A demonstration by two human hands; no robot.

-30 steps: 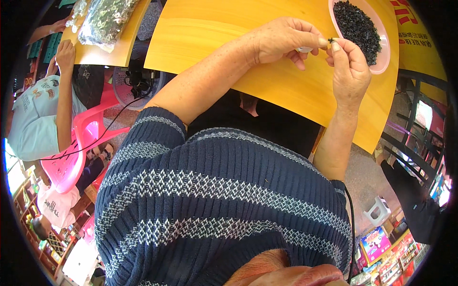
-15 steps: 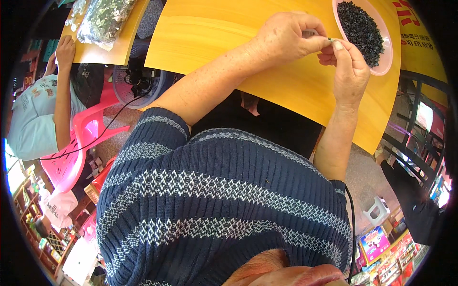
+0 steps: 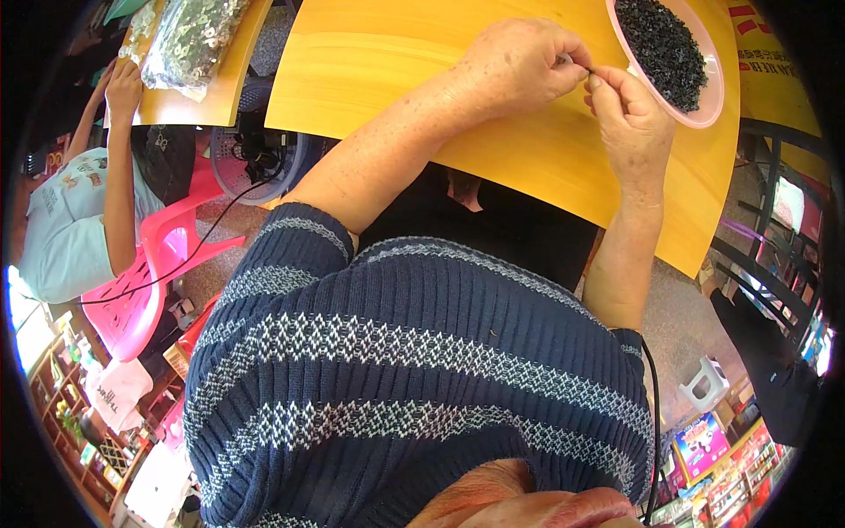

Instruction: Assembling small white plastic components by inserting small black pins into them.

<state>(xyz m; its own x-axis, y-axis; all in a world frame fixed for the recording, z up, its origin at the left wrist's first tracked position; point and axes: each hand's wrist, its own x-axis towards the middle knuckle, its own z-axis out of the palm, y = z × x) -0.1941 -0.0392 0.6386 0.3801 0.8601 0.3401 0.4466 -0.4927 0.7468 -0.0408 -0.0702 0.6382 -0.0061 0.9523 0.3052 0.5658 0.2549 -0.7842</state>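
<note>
Over the yellow table, my left hand (image 3: 526, 69) and my right hand (image 3: 635, 121) meet fingertip to fingertip. Both are closed in a pinch around a tiny dark piece (image 3: 589, 72), too small to make out in detail. Something pale grey (image 3: 562, 60) shows between the curled fingers of my left hand; its kind is unclear. Just beyond my right hand sits a pink oval basin (image 3: 716, 97), holding a heap of small black parts (image 3: 660, 55).
The yellow table (image 3: 378, 62) reaches across the front. At the left, a co-worker (image 3: 84, 211) sits on a pink plastic chair (image 3: 132, 304) by another table bearing a clear bag of small parts (image 3: 194, 40). A blue basket (image 3: 238, 163) holds dark cables. A white stool (image 3: 704, 385) stands at right.
My joined hands have shifted slightly left, still pinched together. The basin appears a little higher in view. The co-worker's hands have moved up a little.
</note>
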